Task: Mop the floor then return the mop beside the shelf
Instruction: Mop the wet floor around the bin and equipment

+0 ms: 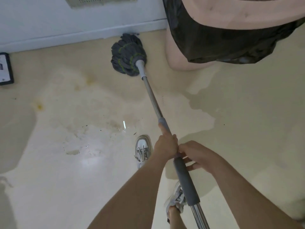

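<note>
Both forearms reach forward and down, and the hands meet on the mop (151, 95) shaft. The left hand (165, 146) sits lower on the shaft, its fingers curled round it and one finger (163, 128) laid straight along it toward the head. The right hand (197, 153) touches the left one from behind, wrapped over the top end of the dark grip (186, 182), with its fingertips showing under the handle. The mop's long axis runs from lower right, near the person's body, up and left to its far end. There the grey head (127, 55) lies on the floor (247, 113), pointing at the wall (49, 22) and touching its base, just left of a pink bin (179, 61) lined with a black bag. Wet patches darken the floor around the shaft. A white shoe (143, 149) stands left of the hands.
</note>
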Tool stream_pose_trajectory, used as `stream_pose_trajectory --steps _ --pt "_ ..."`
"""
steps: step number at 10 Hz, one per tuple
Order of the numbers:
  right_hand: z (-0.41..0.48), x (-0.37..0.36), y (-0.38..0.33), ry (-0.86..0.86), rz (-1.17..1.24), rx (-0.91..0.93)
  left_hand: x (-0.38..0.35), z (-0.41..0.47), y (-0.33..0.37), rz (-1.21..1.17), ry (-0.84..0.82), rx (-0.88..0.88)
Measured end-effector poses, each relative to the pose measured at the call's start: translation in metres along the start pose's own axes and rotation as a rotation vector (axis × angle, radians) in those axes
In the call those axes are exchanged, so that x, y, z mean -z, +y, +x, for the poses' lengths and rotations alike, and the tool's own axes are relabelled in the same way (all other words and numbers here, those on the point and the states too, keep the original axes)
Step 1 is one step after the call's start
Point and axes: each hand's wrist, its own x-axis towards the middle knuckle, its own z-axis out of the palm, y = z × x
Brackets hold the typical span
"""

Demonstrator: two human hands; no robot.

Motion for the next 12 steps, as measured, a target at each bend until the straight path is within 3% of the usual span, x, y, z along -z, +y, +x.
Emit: stream_pose_trajectory --steps 1,2,4,5,7,8,10,12 --pt "0.01 -0.012 0.003 0.091 0.14 0.108 -0.019 -0.025 -0.019 -0.064 -0.091 0.004" --pt "0.024 -0.035 0.012 0.131 0.059 0.2 -0.029 -0.045 -0.026 -0.141 0.02 -0.023" --pt "0.018 -0.039 0.024 0.106 0.178 0.169 0.002 -0.026 -0.028 -0.118 0.058 -0.023" --pt "0.043 -0.043 0.003 0.204 0.113 0.222 0.027 0.014 -0.005 0.011 0.135 -0.05" --pt "0.081 -0.043 -0.048 0.306 -0.221 0.338 0.074 0.072 0.014 -0.02 0.202 0.019" --pt "0.076 -0.04 -0.031 0.316 -0.345 0.337 0.06 0.062 0.012 0.008 0.187 0.025" --pt "0.036 -0.018 0.074 0.296 -0.403 0.247 -0.036 0.005 -0.007 -0.021 0.119 0.04" --pt "-0.028 0.011 0.18 0.388 -0.229 0.06 -0.147 -0.063 -0.01 -0.035 -0.006 0.101"
